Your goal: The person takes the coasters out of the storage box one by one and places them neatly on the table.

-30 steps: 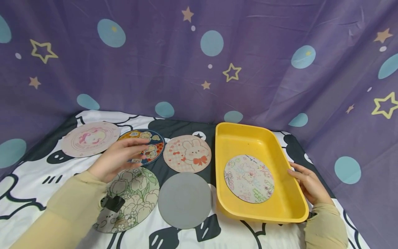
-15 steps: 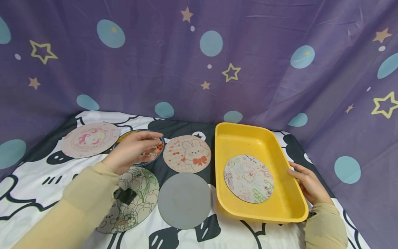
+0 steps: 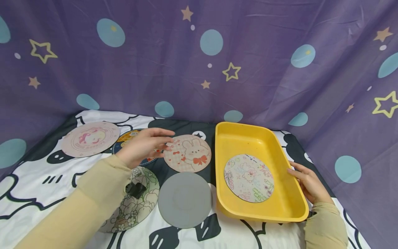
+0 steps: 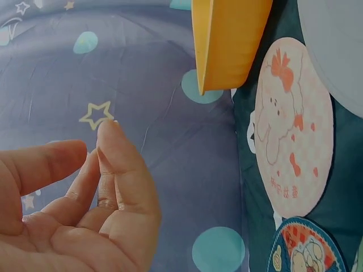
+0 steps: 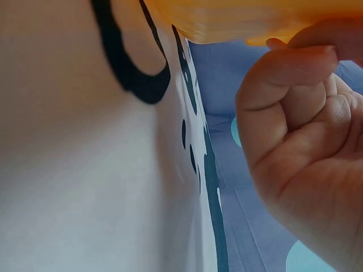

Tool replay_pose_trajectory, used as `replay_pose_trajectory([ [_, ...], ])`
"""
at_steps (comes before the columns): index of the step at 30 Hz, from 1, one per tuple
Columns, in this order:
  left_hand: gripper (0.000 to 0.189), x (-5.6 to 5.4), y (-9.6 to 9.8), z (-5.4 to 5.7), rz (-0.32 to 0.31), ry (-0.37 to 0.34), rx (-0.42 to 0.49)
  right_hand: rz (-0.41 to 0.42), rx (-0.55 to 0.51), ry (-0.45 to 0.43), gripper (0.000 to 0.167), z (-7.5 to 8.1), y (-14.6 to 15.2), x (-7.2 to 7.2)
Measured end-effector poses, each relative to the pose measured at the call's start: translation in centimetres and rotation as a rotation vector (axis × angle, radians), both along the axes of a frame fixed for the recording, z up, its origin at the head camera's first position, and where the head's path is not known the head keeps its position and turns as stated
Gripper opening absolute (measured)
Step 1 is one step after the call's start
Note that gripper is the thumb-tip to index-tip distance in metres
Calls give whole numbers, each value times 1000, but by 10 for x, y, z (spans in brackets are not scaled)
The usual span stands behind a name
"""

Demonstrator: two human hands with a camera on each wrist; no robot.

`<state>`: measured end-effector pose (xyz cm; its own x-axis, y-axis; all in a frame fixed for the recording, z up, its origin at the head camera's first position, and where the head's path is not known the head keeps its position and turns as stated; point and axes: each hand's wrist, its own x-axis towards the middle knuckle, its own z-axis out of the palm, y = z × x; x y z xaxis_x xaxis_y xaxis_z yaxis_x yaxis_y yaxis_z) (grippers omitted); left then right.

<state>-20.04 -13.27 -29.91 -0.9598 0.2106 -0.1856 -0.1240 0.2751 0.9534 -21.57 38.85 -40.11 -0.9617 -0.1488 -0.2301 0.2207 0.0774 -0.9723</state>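
My left hand [image 3: 146, 145] hovers over the dark blue round mat with cartoon bears [image 3: 126, 137], covering much of it. Its fingertips overlap the left edge of the pink round mat with a rabbit [image 3: 194, 155]. In the left wrist view the left hand [image 4: 108, 198] holds nothing, thumb and fingers loosely bent. At the right, my right hand [image 3: 311, 183] grips the right rim of a yellow plastic tub [image 3: 245, 138], thumb on top of the edge. Inside the tub lies a pale round mat with coloured doodles [image 3: 248, 178]. The right wrist view shows the right hand [image 5: 306, 124] with bent fingers at the tub's underside.
A plain grey round mat [image 3: 185, 200] lies left of the tub. Beside it is a green floral round mat [image 3: 140, 204], partly under the left wrist. A pink round mat [image 3: 90, 139] is at the far left. Behind the patterned cloth hangs a purple curtain [image 3: 174, 62].
My left hand has moved rightward across the blue mat to the edge of the rabbit mat, still empty. The right hand and the tub have stayed in place.
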Motion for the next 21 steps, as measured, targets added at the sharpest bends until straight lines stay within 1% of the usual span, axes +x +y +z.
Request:
replay_pose_trajectory([
  [8, 42, -6, 13, 2, -49, 19, 17, -7, 10, 4, 22, 0, 0, 0],
  [12, 41, -11, 22, 3, -52, 17, 32, -7, 12, 3, 22, 0, 0, 0],
  [15, 41, -15, 28, 4, -55, 4, 33, -3, 2, 7, 21, 0, 0, 0],
  [21, 42, -21, 41, 6, -57, -16, 5, 3, -17, 10, 22, -1, 1, -1],
])
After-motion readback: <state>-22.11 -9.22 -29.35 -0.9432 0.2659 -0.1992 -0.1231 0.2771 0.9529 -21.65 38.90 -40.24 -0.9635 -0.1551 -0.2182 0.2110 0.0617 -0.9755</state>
